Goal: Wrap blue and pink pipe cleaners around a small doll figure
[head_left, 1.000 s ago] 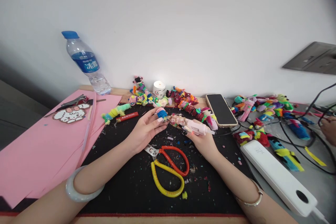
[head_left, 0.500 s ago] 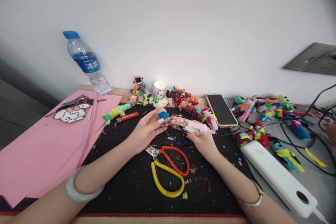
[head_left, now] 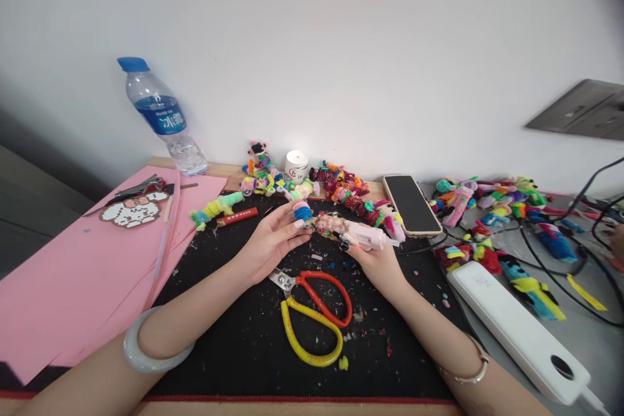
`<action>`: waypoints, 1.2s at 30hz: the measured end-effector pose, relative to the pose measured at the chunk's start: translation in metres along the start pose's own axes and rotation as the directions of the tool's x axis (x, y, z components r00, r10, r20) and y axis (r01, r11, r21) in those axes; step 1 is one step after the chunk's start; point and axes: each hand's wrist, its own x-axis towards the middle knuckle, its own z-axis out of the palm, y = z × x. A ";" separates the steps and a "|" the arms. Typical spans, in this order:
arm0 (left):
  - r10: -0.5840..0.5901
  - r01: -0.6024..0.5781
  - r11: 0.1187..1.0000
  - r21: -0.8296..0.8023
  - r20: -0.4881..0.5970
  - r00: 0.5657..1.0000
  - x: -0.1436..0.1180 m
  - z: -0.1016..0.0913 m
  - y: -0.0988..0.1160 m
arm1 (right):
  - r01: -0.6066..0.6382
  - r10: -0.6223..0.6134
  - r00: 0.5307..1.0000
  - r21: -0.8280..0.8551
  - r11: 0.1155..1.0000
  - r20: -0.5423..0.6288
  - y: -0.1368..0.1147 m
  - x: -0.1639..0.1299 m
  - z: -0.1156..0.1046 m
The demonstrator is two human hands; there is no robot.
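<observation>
My left hand (head_left: 275, 239) pinches a small pipe-cleaner figure (head_left: 303, 211) wound in blue with a pink band. In my right hand (head_left: 377, 266) is a pale pink glue gun (head_left: 368, 236), a small red light glowing on it. The gun's crusted front end points left and meets or nearly meets the figure; whether they touch I cannot tell. Scissors (head_left: 316, 318) with one red and one yellow handle lie below both hands, their blades partly hidden by my left wrist.
Pipe-cleaner figures (head_left: 351, 198) line the back. A phone (head_left: 412, 205) lies right of them, near a white power strip (head_left: 517, 331) and black cables. Pink paper (head_left: 97, 273) and a water bottle (head_left: 163, 117) are on the left. Scraps dot the black mat (head_left: 234, 351).
Almost nothing differs. Both hands keep their hold and place, and the glue gun stays at the figure.
</observation>
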 end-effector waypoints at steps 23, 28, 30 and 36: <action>0.048 -0.049 0.997 -0.059 -0.021 0.999 0.004 -0.003 0.003 | 0.138 -0.179 0.984 -0.715 0.686 0.018 -0.001 0.000 -0.005; 0.023 -0.021 0.999 -0.033 0.054 0.998 0.000 0.001 0.004 | 0.099 -0.123 0.992 -0.799 0.594 0.032 -0.001 -0.003 0.000; 0.032 -0.032 0.999 -0.002 0.072 0.997 -0.001 0.003 0.004 | 0.103 -0.129 0.991 -0.794 0.599 0.031 -0.001 -0.004 0.001; 0.098 -0.110 0.984 0.138 0.092 0.991 -0.004 0.008 0.000 | 0.271 -0.292 0.954 -0.618 0.738 0.069 -0.014 -0.008 -0.004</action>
